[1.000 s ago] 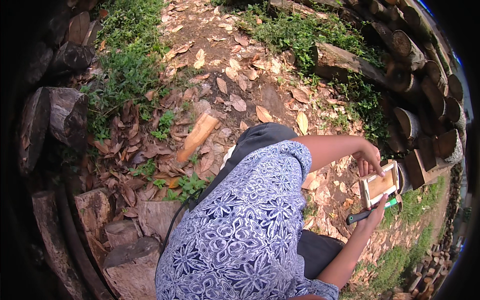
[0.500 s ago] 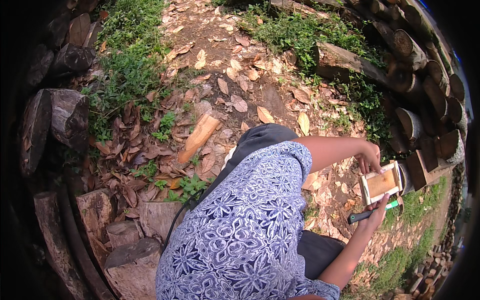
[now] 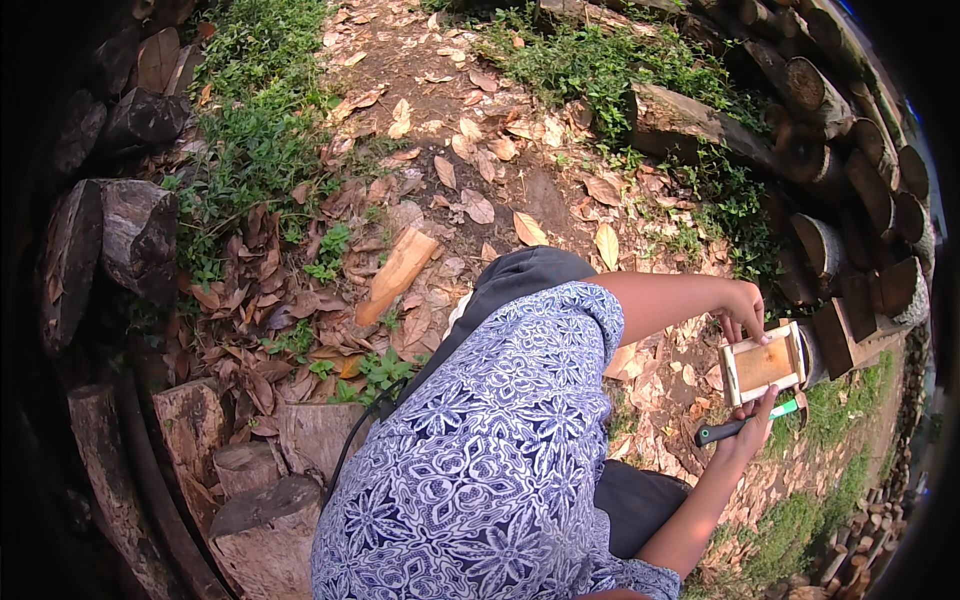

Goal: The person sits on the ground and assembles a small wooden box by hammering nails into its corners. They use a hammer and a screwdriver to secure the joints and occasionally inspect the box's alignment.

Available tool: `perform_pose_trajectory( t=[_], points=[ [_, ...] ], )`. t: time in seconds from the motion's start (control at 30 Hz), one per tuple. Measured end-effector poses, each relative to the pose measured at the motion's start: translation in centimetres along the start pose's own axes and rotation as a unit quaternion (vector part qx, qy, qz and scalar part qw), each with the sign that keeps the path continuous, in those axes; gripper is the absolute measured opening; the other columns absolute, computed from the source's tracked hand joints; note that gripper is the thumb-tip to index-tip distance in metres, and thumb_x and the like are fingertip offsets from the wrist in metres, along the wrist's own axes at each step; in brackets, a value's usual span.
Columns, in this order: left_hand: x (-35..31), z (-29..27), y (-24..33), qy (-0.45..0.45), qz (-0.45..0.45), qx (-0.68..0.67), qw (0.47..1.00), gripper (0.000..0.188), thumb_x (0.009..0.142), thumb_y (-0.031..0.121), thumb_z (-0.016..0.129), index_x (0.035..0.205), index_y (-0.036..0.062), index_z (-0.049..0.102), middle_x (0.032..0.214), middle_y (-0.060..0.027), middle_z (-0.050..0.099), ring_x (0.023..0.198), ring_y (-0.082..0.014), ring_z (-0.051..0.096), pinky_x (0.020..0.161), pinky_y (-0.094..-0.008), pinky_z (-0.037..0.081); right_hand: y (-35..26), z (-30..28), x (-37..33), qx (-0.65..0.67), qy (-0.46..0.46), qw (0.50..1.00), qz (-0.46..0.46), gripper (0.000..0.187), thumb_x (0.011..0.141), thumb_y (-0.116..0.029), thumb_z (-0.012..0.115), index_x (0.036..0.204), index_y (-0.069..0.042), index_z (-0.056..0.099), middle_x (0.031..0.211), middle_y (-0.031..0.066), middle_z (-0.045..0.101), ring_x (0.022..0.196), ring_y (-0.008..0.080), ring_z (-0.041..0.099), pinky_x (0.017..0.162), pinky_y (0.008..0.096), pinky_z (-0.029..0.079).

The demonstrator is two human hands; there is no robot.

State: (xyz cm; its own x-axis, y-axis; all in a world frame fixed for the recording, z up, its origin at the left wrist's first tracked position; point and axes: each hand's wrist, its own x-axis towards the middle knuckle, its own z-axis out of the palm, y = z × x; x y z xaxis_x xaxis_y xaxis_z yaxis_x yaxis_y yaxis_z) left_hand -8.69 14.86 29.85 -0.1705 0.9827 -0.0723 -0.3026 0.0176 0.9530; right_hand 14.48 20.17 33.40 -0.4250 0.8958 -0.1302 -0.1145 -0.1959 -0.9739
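A small shallow wooden box (image 3: 762,369), with pale raised rims and a tan panel inside, is tilted toward me at the right. My left hand (image 3: 742,312) bends over its far rim, fingertips on the wood. Beneath the near rim is my right hand (image 3: 752,427), its fingers reaching up to the box edge. A hammer (image 3: 719,432) with a black and green handle crosses this hand, its metal head showing beyond the fingers. The palm is partly hidden, but the handle appears gripped in it.
A split log piece (image 3: 398,272) lies among dry leaves ahead. Upright log stumps (image 3: 270,530) stand at the near left. Stacked logs (image 3: 820,100) line the right side, and a wooden block (image 3: 850,338) sits just beyond the box. Green weeds (image 3: 255,130) border the leafy path.
My left hand's fingers have shifted slightly along the box's far rim. The box, hammer and right hand stay almost where they were.
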Motion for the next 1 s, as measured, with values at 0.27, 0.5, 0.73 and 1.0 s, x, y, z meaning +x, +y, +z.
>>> perform_pose_trajectory(
  t=[0.27,0.5,0.73,1.0],
  points=[
    [-0.5,-0.1,0.3,-0.007,0.003,0.0,1.0,0.052,0.077,0.026,0.091,0.109,-0.0047,0.065,0.111,-0.0196,0.068,0.09,-0.0292,0.075,0.075,-0.0378,0.066,0.7,-1.7,1.4,-0.024,-0.035,0.999,-0.001,0.044,0.098,-0.037,0.072,0.123,-0.004,0.056,0.1,0.003,0.068,0.071,0.0024,0.058,0.048,0.0166,0.036],
    [-0.8,0.4,0.8,-0.066,-0.002,-0.069,0.995,0.056,0.081,0.027,0.088,0.121,-0.0033,0.063,0.116,-0.0187,0.068,0.092,-0.0292,0.075,0.081,-0.0407,0.065,0.4,-1.4,0.9,-0.029,-0.038,0.999,0.0,0.047,0.099,-0.038,0.069,0.126,-0.002,0.055,0.103,0.0046,0.068,0.072,0.004,0.06,0.052,0.0179,0.041],
    [-0.4,0.1,0.6,-0.11,-0.006,-0.144,0.983,0.051,0.087,0.023,0.082,0.127,0.0002,0.06,0.115,-0.015,0.068,0.09,-0.0293,0.075,0.077,-0.0396,0.065,-0.2,-1.4,1.0,-0.026,-0.038,0.999,0.005,0.053,0.099,-0.04,0.069,0.131,0.0,0.053,0.113,0.0091,0.064,0.097,0.016,0.065,0.077,0.0301,0.054],
    [0.0,0.3,0.4,-0.153,0.006,-0.195,0.969,0.044,0.089,0.017,0.076,0.123,-0.0005,0.055,0.106,-0.0145,0.067,0.081,-0.0255,0.074,0.074,-0.0414,0.065,-1.2,0.1,-0.2,0.015,-0.026,1.0,0.008,0.05,0.1,-0.035,0.07,0.133,-0.001,0.053,0.113,0.0088,0.066,0.086,0.0133,0.067,0.069,0.0257,0.057]
  ],
)
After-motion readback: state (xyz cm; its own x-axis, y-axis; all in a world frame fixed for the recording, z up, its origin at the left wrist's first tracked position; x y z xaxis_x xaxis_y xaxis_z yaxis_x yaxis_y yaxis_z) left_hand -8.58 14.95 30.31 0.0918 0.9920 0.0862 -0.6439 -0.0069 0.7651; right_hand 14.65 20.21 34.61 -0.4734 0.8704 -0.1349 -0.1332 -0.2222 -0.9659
